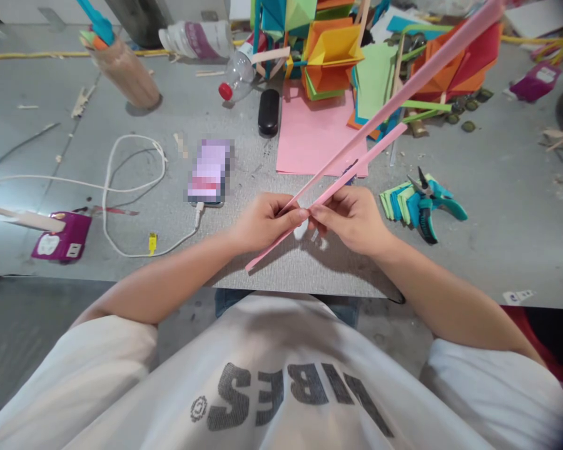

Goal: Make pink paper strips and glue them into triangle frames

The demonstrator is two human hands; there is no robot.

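– Brown cup [130,76] upright at the back left of the grey table [511,250]. Holding what?

– Blue piece [99,25] poking out above the rim, with orange and green bits beside it.

– And the other containers?

– White bottle [199,40], lying on its side; near it, clear plastic bottle [240,76], red cap toward the front. Impossible to make out the contents.

– Left hand [265,222]?

– Curled, thumb and fingers pinching pink strip [366,157].

– Right hand [351,219]?

– Pinching the same strip, thumb tips nearly meeting.

– Strip where?

– Above the table's front part, slanting up to the right. Longer pink length [389,106] alongside, running from the left hand; separate or folded, cannot tell.
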